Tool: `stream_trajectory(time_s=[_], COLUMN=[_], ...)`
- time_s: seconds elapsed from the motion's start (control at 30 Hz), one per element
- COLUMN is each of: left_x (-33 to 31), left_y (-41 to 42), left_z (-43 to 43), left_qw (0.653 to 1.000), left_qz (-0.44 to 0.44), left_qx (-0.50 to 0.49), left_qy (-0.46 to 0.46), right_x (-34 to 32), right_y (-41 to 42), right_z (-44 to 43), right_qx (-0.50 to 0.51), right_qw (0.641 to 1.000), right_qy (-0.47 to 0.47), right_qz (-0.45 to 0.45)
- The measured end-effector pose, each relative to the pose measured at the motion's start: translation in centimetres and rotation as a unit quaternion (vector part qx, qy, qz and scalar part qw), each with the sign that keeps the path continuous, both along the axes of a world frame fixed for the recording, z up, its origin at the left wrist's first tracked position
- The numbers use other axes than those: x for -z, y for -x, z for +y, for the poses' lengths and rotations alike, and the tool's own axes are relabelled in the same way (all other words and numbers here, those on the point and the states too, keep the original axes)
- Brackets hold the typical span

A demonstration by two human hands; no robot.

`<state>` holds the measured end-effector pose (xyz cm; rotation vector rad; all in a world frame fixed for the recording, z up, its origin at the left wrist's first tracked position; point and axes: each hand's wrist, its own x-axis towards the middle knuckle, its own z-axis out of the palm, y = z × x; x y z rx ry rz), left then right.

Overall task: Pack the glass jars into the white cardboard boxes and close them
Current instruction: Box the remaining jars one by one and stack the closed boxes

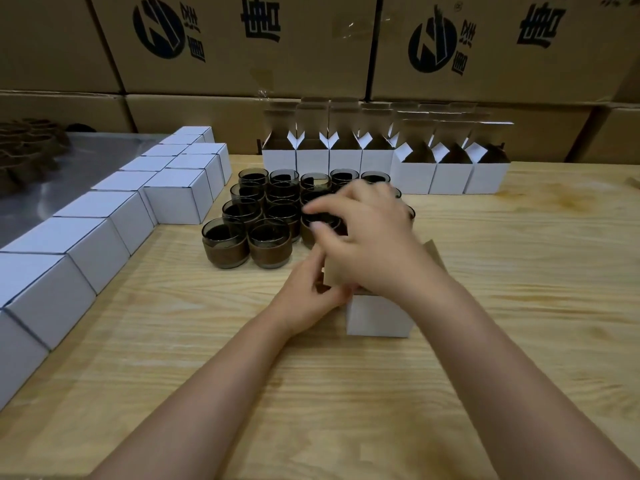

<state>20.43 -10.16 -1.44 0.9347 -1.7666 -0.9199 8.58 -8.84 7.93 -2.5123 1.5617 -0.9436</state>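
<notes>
An open white cardboard box (377,318) stands on the wooden table (207,358) in front of me. My left hand (308,296) grips its left brown flap. My right hand (367,244) reaches over the box top, fingers curled around a dark glass jar (313,221) at the near edge of the jar cluster; the hand is blurred. Several dark glass jars with brown bands (225,242) stand in rows behind the box. A row of open white boxes (346,161) with raised flaps lines the back.
Closed white boxes (176,195) run in two rows along the left edge, from near me to the back. Large brown shipping cartons (242,46) form a wall behind the table. A metal surface (69,174) with brown trays lies at far left.
</notes>
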Motion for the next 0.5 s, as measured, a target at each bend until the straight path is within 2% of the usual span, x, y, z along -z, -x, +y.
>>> stream_trajectory(time_s=[0.07, 0.13, 0.23, 0.3, 0.5], left_x=[0.2, 0.2, 0.2, 0.3, 0.6], left_y=[-0.1, -0.2, -0.4, -0.4, -0.5], left_z=[-0.1, -0.2, -0.3, -0.3, -0.5], left_qw=[1.0, 0.999, 0.998, 0.997, 0.997], left_qz=[0.003, -0.03, -0.063, -0.07, -0.071], left_qx=[-0.004, -0.004, -0.009, -0.013, -0.021], left_qy=[-0.022, -0.028, -0.024, -0.023, -0.023], right_x=[-0.5, -0.6, 0.3, 1.0, 1.6], right_y=[-3.5, -5.9, -7.6, -7.9, -7.6], right_z=[-1.3, -2.7, -4.3, -4.9, -5.3], right_qx=[-0.018, -0.009, 0.005, 0.016, 0.005], right_qw=[0.995, 0.983, 0.961, 0.957, 0.97], right_qy=[-0.047, -0.107, -0.195, -0.207, -0.191], right_qz=[0.083, 0.149, 0.197, 0.205, 0.149])
